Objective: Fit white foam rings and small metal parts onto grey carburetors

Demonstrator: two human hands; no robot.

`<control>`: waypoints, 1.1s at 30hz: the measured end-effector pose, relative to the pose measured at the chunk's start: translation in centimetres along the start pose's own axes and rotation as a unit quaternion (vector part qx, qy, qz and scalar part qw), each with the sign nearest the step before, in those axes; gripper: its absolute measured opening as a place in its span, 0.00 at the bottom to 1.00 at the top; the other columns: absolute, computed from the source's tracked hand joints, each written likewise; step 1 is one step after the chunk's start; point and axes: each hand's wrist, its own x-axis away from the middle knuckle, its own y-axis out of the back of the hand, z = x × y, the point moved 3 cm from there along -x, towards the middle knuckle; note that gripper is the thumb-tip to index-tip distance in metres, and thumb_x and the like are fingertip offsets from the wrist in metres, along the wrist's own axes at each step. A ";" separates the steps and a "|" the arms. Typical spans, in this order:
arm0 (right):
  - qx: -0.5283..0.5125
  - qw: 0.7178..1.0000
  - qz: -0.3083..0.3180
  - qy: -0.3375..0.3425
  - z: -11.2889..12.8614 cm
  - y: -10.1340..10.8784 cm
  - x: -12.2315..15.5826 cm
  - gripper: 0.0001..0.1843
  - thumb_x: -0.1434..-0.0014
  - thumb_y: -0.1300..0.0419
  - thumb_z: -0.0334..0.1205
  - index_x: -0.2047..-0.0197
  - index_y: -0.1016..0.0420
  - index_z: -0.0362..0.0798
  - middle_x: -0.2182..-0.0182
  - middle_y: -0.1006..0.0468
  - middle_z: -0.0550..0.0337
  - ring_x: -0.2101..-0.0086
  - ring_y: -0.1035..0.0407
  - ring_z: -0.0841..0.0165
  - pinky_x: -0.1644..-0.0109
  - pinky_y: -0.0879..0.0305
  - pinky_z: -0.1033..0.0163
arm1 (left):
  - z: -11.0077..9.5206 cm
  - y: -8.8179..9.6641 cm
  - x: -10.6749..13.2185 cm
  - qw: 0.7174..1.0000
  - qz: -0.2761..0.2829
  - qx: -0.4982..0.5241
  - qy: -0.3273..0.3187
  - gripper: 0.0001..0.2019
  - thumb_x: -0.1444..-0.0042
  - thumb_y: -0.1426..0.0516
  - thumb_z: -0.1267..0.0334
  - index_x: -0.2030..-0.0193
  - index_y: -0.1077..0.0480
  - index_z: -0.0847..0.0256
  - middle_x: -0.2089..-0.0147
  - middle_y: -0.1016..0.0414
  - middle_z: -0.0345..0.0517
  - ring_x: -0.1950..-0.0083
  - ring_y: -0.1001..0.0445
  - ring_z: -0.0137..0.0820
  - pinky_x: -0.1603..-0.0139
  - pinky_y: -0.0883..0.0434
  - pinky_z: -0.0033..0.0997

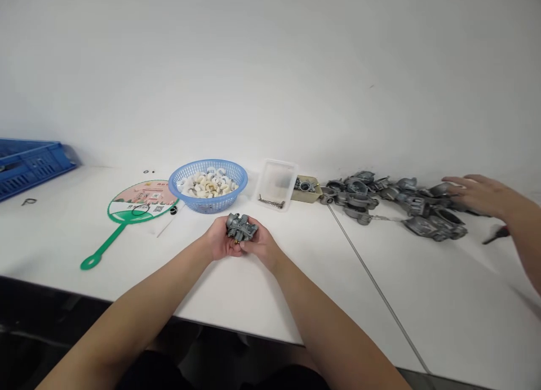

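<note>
The person holds a small metal carburetor [240, 226] in both hands, just in front of a blue plastic basket [208, 205] and above a white table [296, 300]. The left hand [218, 239] and the right hand [262, 246] cup it from below, and their fingers curl up around it. Both hands are closed on the part in a soft hold, not a tight fist. The long side of the carburetor lies almost side to side, with its right end a bit farther from the person. A small brass bit [235, 240] points down toward the palms.

Only this one part is in the hands. Many grey metal carburetor bodies [393, 204] lie in a big heap on the right, so lots of parts are left there. It is hard to tell if any are done. Another person's open hand [479, 195] is right by the heap. White rings [207, 184] fill the basket, and a clear plastic box [276, 184] sits beside it.
</note>
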 end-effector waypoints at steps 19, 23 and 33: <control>-0.040 0.997 -0.031 -0.064 0.2 -0.1 -0.4 0.25 0.54 0.34 0.51 0.56 0.29 0.45 0.68 0.24 0.54 0.69 0.30 0.64 0.62 0.32 0.55 | 0.0 3.2 -1.0 0.954 -0.073 -0.280 -0.080 0.46 0.55 0.73 0.26 0.76 0.31 0.67 0.87 0.35 0.45 0.87 0.37 0.29 0.83 0.39 0.28; -0.103 0.980 -0.106 -0.131 0.0 0.2 -0.1 0.19 0.54 0.35 0.48 0.60 0.26 0.45 0.69 0.23 0.55 0.70 0.30 0.66 0.70 0.31 0.62 | -0.4 3.5 -0.6 0.901 -0.175 -0.354 -0.180 0.39 0.52 0.66 0.28 0.80 0.36 0.64 0.85 0.37 0.42 0.85 0.39 0.27 0.81 0.39 0.28; -0.274 0.931 -0.171 -0.170 0.1 -0.3 -0.3 0.18 0.49 0.37 0.44 0.55 0.26 0.49 0.64 0.20 0.56 0.67 0.27 0.66 0.63 0.30 0.63 | 0.7 2.5 -1.0 0.899 -0.038 -0.283 -0.333 0.36 0.46 0.48 0.42 0.37 0.50 0.63 0.46 0.34 0.56 0.58 0.28 0.34 0.56 0.30 0.36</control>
